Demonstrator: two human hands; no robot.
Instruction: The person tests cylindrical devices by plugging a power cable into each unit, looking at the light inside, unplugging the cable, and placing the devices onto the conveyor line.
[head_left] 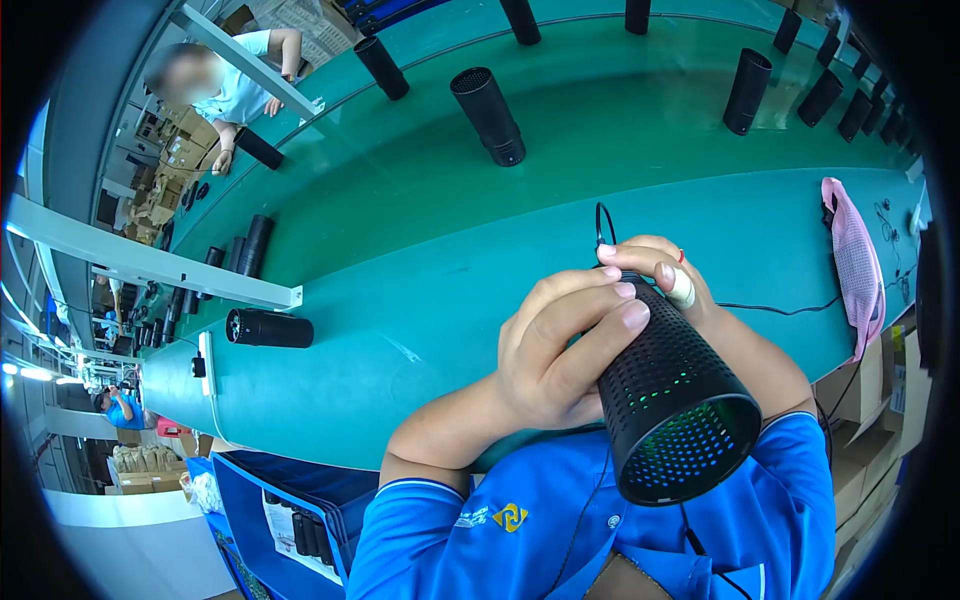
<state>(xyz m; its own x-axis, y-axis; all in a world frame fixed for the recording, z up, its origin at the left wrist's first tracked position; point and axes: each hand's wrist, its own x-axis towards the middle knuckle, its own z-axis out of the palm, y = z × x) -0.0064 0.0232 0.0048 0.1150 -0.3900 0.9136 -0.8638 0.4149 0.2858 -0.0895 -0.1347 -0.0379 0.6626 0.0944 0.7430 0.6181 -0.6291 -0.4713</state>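
A black perforated cylinder (672,400) is held in front of my chest, tilted, its open end toward the camera and green light showing through the holes. My left hand (570,345) wraps round its side near the far end. At that same end, my right hand (660,265) has its fingers closed, with a pale wrap on one of them. Between the fingertips a thin black cable (599,222) loops up from the cylinder's far end. Whether the cable is plugged in is hidden by the fingers.
Black cylinders (487,115) stand along the green belt (400,200). Another cylinder (270,328) lies on the table (400,400) at left. A pink pouch (856,265) is at right. Across the belt, a co-worker (240,85) reaches toward a cylinder. Blue bins (290,500) stand lower left.
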